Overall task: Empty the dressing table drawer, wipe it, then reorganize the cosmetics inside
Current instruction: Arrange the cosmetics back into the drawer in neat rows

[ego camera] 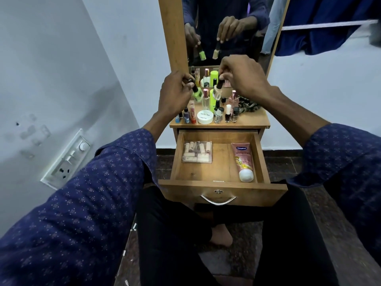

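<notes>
The wooden drawer (221,185) stands pulled open below the dressing table top (253,120). Inside it lie a clear case of lipsticks (197,152) at the left and a pink lotion tube (244,162) at the right. My left hand (175,93) pinches the black cap of a neon green nail polish bottle (197,93) above the table top. My right hand (241,76) pinches the cap of a pale beige nail polish bottle (216,92). Several small bottles, perfumes and a white round jar (205,117) crowd the table top.
A mirror (224,27) in a wooden frame rises behind the table and reflects both hands. A patterned scrunchie (248,105) lies at the table's right. A switch panel (66,159) sits on the left wall. Blue cloth (329,23) hangs at the upper right. My legs are under the drawer.
</notes>
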`<state>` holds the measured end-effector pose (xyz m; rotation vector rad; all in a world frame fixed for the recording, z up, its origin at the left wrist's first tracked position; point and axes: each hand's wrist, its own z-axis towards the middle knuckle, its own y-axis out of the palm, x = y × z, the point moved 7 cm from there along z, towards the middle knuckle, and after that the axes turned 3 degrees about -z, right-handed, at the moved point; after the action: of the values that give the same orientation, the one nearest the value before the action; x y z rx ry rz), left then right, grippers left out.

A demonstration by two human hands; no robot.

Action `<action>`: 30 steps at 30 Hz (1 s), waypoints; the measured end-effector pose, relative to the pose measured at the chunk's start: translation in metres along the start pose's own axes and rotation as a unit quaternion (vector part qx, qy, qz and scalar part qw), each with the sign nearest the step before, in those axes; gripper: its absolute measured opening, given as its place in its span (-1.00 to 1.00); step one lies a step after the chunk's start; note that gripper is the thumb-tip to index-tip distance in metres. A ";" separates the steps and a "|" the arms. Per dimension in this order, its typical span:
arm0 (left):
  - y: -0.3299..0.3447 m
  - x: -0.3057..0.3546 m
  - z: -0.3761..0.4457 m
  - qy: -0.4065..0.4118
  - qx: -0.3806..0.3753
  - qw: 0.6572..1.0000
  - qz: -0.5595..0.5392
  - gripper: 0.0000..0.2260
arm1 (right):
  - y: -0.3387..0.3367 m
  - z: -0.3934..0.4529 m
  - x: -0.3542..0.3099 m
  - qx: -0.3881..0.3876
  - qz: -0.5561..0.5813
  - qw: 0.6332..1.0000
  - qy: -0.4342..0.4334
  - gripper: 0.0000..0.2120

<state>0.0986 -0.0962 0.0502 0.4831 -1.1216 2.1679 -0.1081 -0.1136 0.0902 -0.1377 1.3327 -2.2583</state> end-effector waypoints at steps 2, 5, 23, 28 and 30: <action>0.005 0.000 -0.010 -0.002 -0.023 1.000 -0.013 -0.95 | 0.007 -0.011 -0.001 -0.018 0.040 0.999 0.018 -0.89; 0.012 -0.006 -0.031 -0.004 -0.067 0.998 -0.011 -0.96 | 0.026 -0.029 -0.004 -0.047 0.076 0.996 0.030 -0.91; 0.045 -0.102 -0.154 -0.110 -0.259 0.956 0.083 -0.89 | 0.160 -0.126 -0.068 -0.266 0.174 0.948 -0.031 -0.69; 0.047 -0.104 -0.162 -0.084 -0.274 0.952 0.108 -0.84 | 0.173 -0.122 -0.083 -0.259 0.188 0.947 -0.035 -0.67; 0.049 -0.102 -0.162 -0.070 -0.277 0.951 0.120 -0.83 | 0.177 -0.121 -0.087 -0.256 0.194 0.946 -0.044 -0.65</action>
<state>0.1346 -0.0219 -0.1294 0.2563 -1.8706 1.9070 -0.0072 -0.0452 -0.1067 -0.1371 1.7014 -1.5335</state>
